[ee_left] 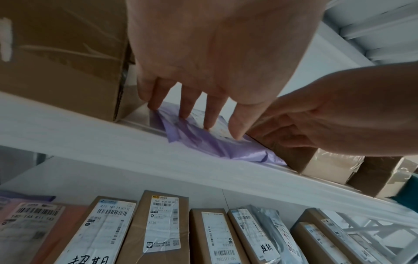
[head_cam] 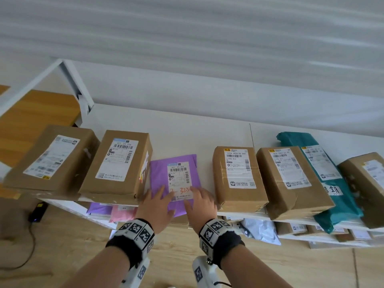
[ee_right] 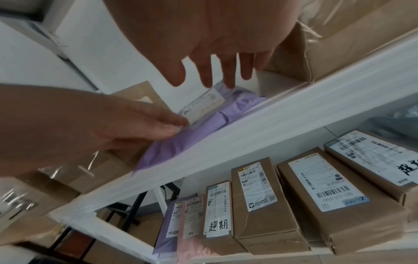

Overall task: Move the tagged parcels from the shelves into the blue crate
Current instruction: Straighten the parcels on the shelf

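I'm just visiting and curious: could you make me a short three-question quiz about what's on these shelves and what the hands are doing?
1. True or false: both hands lie on the purple mailer.
2. Which stands right of that mailer on the top shelf? A) a pink bag B) a brown box C) a blue crate
3. Fill in: the teal parcel lies partly under a brown ____.

Key: 1 true, the left hand and right hand rest on it with straight fingers; 2 B; 3 box.
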`<state>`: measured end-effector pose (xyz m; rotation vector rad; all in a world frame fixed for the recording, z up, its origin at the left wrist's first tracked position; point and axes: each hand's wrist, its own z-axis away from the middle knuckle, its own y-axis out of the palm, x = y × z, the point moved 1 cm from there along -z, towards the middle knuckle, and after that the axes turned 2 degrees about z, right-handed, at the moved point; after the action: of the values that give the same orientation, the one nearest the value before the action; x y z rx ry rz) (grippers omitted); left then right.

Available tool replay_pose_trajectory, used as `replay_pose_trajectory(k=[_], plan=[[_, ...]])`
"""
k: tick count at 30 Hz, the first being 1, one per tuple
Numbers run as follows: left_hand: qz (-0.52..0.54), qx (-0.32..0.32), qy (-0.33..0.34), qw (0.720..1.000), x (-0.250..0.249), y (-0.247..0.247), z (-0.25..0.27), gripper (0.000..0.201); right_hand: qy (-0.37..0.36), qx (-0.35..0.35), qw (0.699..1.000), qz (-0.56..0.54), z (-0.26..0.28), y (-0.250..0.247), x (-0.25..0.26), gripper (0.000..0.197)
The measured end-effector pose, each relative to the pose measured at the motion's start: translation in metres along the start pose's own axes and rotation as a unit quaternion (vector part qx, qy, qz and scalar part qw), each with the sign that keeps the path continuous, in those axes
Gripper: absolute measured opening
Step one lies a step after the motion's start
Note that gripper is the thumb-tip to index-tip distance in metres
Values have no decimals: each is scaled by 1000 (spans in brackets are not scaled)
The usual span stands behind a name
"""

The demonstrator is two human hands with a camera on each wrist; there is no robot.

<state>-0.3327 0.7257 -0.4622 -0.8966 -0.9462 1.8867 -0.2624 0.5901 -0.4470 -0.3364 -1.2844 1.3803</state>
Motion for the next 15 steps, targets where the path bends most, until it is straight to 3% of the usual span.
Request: replay_pose_trajectory(k=[7, 15], plan=[[20, 16, -5, 1000, -1, 2, 0, 52, 74, -1, 989, -128, -12, 4, -5, 54], [130, -79, 27, 988, -13, -15, 11, 48, 97, 6, 971, -216, -10, -7, -4, 64]])
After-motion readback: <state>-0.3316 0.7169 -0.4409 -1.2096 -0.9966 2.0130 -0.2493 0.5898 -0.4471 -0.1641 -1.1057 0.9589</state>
